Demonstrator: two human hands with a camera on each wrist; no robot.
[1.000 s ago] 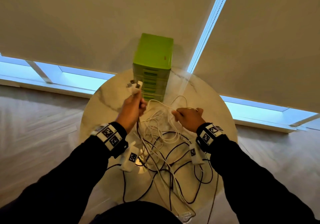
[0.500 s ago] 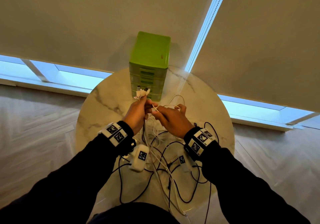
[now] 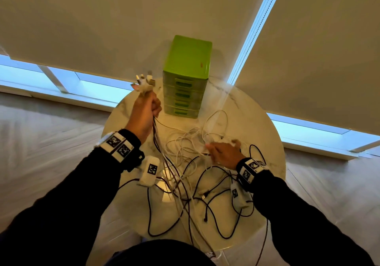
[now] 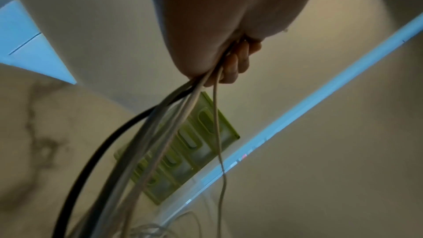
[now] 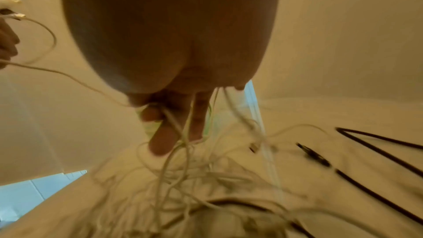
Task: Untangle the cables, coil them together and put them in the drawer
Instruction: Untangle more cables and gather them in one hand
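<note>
My left hand [image 3: 147,109] is raised left of the green drawer unit [image 3: 188,76] and grips a bundle of white and dark cables [image 4: 160,133]. Their plug ends [image 3: 145,80] stick out above the fist. The strands hang from it to a tangle of white cables [image 3: 185,146] and dark cables [image 3: 205,193] on the round marble table [image 3: 257,126]. My right hand [image 3: 223,151] is low over the white tangle. White cables [image 5: 178,169] run between its fingers [image 5: 160,142], and a curled finger pinches one strand. All drawers look closed.
The drawer unit [image 4: 206,133] stands at the table's far edge against drawn window blinds. Dark cable ends [image 5: 377,151] lie on the table right of my right hand, and some cables trail over the near edge.
The hands were together in front of the drawers. My left hand has since lifted up and left with the plug ends, while my right hand has moved right and down onto the white cables.
</note>
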